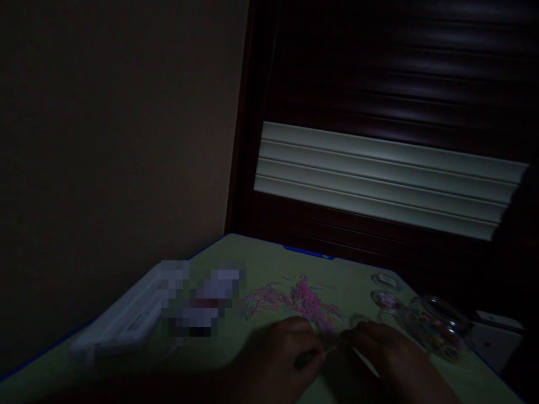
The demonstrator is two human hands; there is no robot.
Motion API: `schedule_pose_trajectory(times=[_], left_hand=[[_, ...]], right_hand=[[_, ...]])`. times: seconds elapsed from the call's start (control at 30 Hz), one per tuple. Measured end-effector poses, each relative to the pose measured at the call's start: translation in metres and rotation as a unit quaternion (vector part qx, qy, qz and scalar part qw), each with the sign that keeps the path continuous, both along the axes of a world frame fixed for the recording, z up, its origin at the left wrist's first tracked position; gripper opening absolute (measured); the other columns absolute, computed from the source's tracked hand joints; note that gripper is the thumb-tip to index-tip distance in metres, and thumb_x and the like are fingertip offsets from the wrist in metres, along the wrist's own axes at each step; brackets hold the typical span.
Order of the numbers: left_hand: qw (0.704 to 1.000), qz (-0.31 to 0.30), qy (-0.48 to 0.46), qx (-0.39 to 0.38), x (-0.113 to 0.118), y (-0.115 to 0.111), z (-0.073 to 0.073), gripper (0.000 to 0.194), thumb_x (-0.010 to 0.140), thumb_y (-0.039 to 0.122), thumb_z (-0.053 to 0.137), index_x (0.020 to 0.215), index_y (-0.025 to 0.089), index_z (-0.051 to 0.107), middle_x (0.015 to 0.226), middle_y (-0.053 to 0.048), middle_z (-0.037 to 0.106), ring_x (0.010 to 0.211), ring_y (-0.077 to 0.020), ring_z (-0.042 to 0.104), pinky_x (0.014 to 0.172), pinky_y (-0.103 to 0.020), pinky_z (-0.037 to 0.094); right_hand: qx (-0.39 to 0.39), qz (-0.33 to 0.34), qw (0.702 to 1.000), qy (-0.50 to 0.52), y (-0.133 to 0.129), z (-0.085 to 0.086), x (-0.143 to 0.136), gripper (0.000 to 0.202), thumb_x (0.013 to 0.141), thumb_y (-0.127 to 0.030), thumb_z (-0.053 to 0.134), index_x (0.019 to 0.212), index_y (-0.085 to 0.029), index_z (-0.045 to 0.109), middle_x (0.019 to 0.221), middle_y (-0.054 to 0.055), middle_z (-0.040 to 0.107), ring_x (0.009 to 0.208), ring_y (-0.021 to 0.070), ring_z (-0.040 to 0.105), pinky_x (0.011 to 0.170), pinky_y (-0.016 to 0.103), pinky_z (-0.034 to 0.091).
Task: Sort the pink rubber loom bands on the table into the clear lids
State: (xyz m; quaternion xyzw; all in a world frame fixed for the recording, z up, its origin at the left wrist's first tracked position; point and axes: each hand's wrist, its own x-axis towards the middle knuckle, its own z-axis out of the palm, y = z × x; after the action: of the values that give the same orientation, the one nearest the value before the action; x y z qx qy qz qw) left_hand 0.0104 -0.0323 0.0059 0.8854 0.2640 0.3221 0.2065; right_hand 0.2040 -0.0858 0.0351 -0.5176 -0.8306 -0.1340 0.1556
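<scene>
My left hand is low in the middle of the view, its fingers curled and thumb pressed to them in a pinch. Facing it, my right hand also has its fingertips pinched together. A faint, pale thin thing seems to span the gap between the fingertips, too dark to name. Just beyond both hands lies a loose pile of small, thin pink and multicoloured pieces, possibly little elastic bands. To the right stands a clear round jar with coloured rings inside.
Two small round clear containers or lids sit behind the jar. A white box-like object is at the right edge. On the left of the pale table lie a long white object and a blurred-out item. A wall and dark slatted panel stand behind.
</scene>
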Motion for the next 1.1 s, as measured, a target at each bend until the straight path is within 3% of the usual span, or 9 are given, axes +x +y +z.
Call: schedule_pose_trajectory(times=[0.2, 0.47, 0.63, 0.83, 1.1], left_hand=[[1.0, -0.005, 0.001, 0.012, -0.0007, -0.0011, 0.0015, 0.009, 0.081, 0.015, 0.053, 0.078, 0.019, 0.061, 0.079, 0.001, 0.058, 0.076, -0.0102, 0.053, 0.065, -0.018, 0.038], [0.999, -0.02, 0.02, 0.04, -0.0012, -0.0017, 0.0033, 0.008, 0.079, 0.011, 0.054, 0.075, 0.017, 0.058, 0.077, 0.002, 0.055, 0.075, -0.0103, 0.051, 0.064, -0.018, 0.037], [0.998, -0.024, 0.018, 0.054, -0.0006, -0.001, 0.0001, 0.008, 0.081, 0.013, 0.053, 0.076, 0.017, 0.058, 0.078, 0.001, 0.055, 0.075, -0.0108, 0.05, 0.065, -0.019, 0.037], [0.998, -0.028, 0.016, 0.061, -0.0007, -0.0004, 0.0007, 0.009, 0.082, 0.014, 0.052, 0.075, 0.017, 0.057, 0.077, 0.001, 0.056, 0.075, -0.0109, 0.051, 0.066, -0.019, 0.037], [0.998, -0.022, 0.032, 0.048, -0.0017, -0.0027, 0.0011, 0.009, 0.082, 0.015, 0.052, 0.075, 0.017, 0.058, 0.077, 0.001, 0.056, 0.074, -0.0104, 0.051, 0.065, -0.019, 0.037]], right_hand=[[-0.052, 0.029, 0.998, 0.025, -0.0003, 0.0014, -0.0038, 0.02, 0.079, -0.009, 0.051, 0.09, -0.023, 0.061, 0.078, 0.002, 0.062, 0.072, 0.0168, 0.058, 0.063, 0.025, 0.042], [-0.054, 0.019, 0.998, 0.03, -0.0036, 0.003, -0.0065, 0.019, 0.087, -0.019, 0.042, 0.084, -0.02, 0.061, 0.076, 0.003, 0.061, 0.07, 0.0172, 0.056, 0.062, 0.027, 0.04], [-0.055, 0.031, 0.998, 0.013, -0.0007, 0.0019, -0.0061, 0.015, 0.079, -0.01, 0.049, 0.078, -0.019, 0.061, 0.072, 0.003, 0.061, 0.067, 0.0165, 0.055, 0.059, 0.025, 0.039], [-0.062, 0.019, 0.998, 0.023, -0.0005, 0.0025, -0.007, 0.03, 0.061, 0.006, 0.054, 0.076, -0.019, 0.062, 0.073, 0.001, 0.062, 0.068, 0.0151, 0.056, 0.06, 0.022, 0.039], [-0.041, 0.02, 0.999, 0.006, 0.0024, -0.0033, -0.0019, 0.026, 0.07, 0.002, 0.053, 0.079, -0.021, 0.06, 0.072, 0.0, 0.06, 0.067, 0.0144, 0.055, 0.059, 0.022, 0.037]])
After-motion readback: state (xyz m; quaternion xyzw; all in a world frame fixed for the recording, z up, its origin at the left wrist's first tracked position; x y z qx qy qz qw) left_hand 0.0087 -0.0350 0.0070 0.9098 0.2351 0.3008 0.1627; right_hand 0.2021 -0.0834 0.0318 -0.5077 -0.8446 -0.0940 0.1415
